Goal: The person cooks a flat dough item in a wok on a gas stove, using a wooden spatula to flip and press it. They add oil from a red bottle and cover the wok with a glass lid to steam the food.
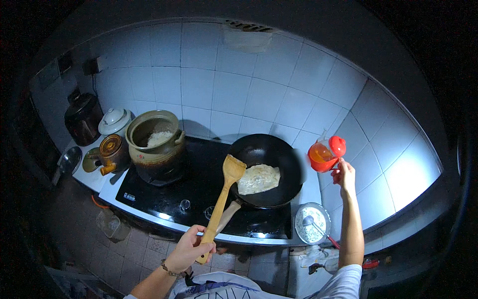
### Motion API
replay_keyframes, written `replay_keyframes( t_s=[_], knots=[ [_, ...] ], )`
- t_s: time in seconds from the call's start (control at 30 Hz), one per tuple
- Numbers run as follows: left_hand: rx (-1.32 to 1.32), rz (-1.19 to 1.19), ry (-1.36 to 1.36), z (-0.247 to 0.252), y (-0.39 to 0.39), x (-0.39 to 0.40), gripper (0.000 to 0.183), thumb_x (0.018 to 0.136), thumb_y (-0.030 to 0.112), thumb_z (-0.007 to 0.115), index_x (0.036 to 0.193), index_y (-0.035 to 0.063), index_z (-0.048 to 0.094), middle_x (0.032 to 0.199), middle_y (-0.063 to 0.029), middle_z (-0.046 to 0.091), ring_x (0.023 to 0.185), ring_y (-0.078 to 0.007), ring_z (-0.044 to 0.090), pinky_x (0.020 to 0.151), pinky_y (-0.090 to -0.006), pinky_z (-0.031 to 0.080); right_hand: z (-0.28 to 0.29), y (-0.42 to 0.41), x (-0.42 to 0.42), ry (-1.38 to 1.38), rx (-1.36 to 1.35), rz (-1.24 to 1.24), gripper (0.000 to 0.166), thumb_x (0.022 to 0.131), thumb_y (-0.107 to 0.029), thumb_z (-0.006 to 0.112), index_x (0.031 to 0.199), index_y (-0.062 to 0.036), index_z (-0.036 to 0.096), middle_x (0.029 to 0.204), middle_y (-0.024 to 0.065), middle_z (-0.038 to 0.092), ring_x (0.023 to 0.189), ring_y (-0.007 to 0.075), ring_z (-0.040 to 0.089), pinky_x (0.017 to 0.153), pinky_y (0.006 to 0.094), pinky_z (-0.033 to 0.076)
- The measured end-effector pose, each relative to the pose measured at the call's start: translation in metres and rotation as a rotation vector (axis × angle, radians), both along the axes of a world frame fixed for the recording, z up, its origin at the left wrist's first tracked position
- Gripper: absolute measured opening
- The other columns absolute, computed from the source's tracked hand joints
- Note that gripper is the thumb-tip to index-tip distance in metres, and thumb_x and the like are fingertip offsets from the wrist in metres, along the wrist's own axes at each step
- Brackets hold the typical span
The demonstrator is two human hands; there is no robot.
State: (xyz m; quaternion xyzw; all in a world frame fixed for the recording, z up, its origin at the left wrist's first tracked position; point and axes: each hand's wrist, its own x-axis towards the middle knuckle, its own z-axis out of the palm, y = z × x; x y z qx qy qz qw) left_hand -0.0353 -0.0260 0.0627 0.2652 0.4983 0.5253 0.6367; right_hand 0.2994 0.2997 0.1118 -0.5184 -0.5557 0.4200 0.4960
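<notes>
My left hand [194,248] grips the handle end of a wooden spatula [224,190], whose blade is over the left part of a black wok [289,190]. In the wok, which sits on the right side of the black stove, lies a pale, flat piece of food [259,179]. Raised to the right of the wok, my right hand [344,172] holds the handle of a clear oil pot [323,154] with a red lid and red base. Orange-yellow liquid shows inside, and the pot is tilted.
A clay pot [157,145] holding rice stands on the stove's left side. Farther left are a small brown lidded pot [113,152], a white lidded dish [115,121] and a dark jar [83,119]. A bowl of white batter with green bits [317,232] holds a ladle, at the lower right.
</notes>
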Motion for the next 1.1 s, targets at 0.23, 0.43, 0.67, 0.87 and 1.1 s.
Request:
replay_keyframes(
  t_s=[0.23,0.43,0.67,0.87,1.1],
  knots=[
    [0.004,0.004,0.021,-0.004,0.007,0.012,0.029,0.083,0.0,0.051,0.108,0.001,0.035,0.076,-0.0128,0.057,0.054,-0.0139,0.054,0.047,-0.0257,0.043,-0.106,0.044,0.048,-0.273,0.076,-0.191,0.041,0.091,-0.035,0.045,0.075,0.0004,0.057,0.053,0.0061,0.054,0.042,0.0142,0.05,0.039,0.0293,0.041],
    [-0.006,0.048,0.066,-0.003,0.006,0.021,0.028,0.084,0.0,0.05,0.109,-0.0009,0.036,0.077,-0.0144,0.058,0.055,-0.0146,0.055,0.05,-0.0263,0.044,-0.18,0.079,0.062,-0.454,-0.125,-0.313,0.043,0.089,-0.033,0.045,0.087,0.0058,0.063,0.066,0.0195,0.062,0.062,0.0304,0.063,0.057,0.0414,0.048],
    [0.012,0.032,0.059,0.004,0.009,0.029,0.026,0.086,0.002,0.051,0.108,-0.0015,0.038,0.082,-0.0154,0.061,0.057,-0.0125,0.055,0.051,-0.0243,0.045,-0.258,0.13,0.099,-0.447,-0.172,-0.377,0.044,0.086,-0.032,0.047,0.089,0.0098,0.061,0.082,0.0258,0.063,0.082,0.0346,0.062,0.073,0.0435,0.045],
    [0.005,0.079,0.078,0.002,0.003,0.034,0.028,0.086,0.003,0.051,0.11,-0.0014,0.037,0.083,-0.0153,0.061,0.057,-0.0119,0.055,0.052,-0.0239,0.046,-0.245,0.114,0.059,0.053,-0.41,-0.236,0.033,0.087,-0.024,0.049,0.083,0.0075,0.058,0.069,0.0192,0.061,0.056,0.0282,0.059,0.055,0.039,0.046],
    [0.082,0.012,0.08,-0.008,0.012,0.041,0.035,0.087,0.006,0.052,0.115,-0.0006,0.032,0.089,-0.0157,0.06,0.065,-0.0124,0.058,0.057,-0.0244,0.049,-0.212,0.075,0.067,-0.128,-0.031,-0.252,0.015,0.083,-0.019,0.059,0.083,-0.0045,0.054,0.062,0.0031,0.054,0.045,0.0105,0.047,0.039,0.0234,0.035]
  ],
)
